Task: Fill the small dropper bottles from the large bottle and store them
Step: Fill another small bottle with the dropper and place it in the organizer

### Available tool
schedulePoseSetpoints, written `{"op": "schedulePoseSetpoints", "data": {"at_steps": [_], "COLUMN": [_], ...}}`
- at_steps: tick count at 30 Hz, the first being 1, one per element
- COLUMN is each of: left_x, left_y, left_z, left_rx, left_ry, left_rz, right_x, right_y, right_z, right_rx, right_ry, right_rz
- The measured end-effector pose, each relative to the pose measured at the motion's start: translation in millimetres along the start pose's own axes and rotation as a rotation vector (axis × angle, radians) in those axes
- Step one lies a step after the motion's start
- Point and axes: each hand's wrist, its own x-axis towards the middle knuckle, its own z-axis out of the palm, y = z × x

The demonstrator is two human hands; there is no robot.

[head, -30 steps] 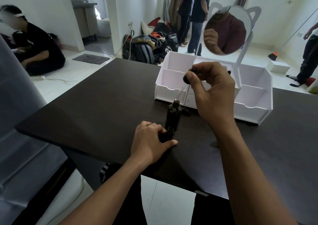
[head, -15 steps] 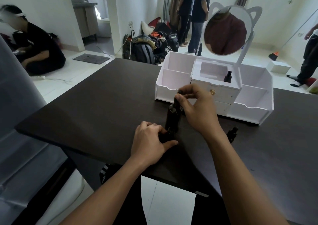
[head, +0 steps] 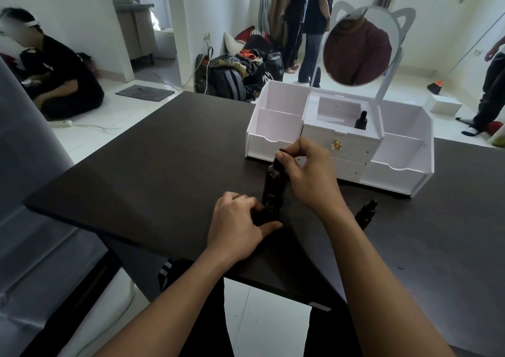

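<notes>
Two upright bottles stand close together on the table (head: pixel 164 165), the large bottle (head: pixel 274 186) just behind the small bottle (head: pixel 269 208). The left hand (head: pixel 235 228) curls round the small one, and the right hand (head: pixel 310 175) pinches the dropper (head: pixel 276 164) at the large one's mouth. Fingers and dark glass hide any fill level.

A large bottle (head: pixel 273 186), tall and dark, is seen upright on the table, its top pinched by the right hand (head: pixel 308 173). Just beside it at 6 o'clock, a small dropper bottle (head: pixel 269 211), dark and largely hidden, is gripped by the left hand (head: pixel 237 228). A second small bottle (head: pixel 366 214), capped, is seen well apart at 4 o'clock, and a third small bottle (head: pixel 360 120) stands at 1 o'clock in the raised middle compartment of the white organiser (head: pixel 273 143).
</notes>
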Motion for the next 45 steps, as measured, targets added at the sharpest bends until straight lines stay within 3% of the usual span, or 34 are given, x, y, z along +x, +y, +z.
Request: {"op": "schedulePoseSetpoints", "data": {"at_steps": [41,45], "left_x": [-0.7,-0.7], "left_y": [-0.6,-2.3], "left_z": [1.3,2.4], "left_rx": [-0.009,-0.018], "left_ry": [-0.008,0.004], "left_rz": [-0.004,-0.010], "right_x": [-1.0,2.0], "right_y": [2.7,4.1], "right_z": [-3.6,-1.7], "right_rx": [0.113,0.026], "right_ry": [-0.027,-0.021], "right_rz": [0.021,0.014]}}
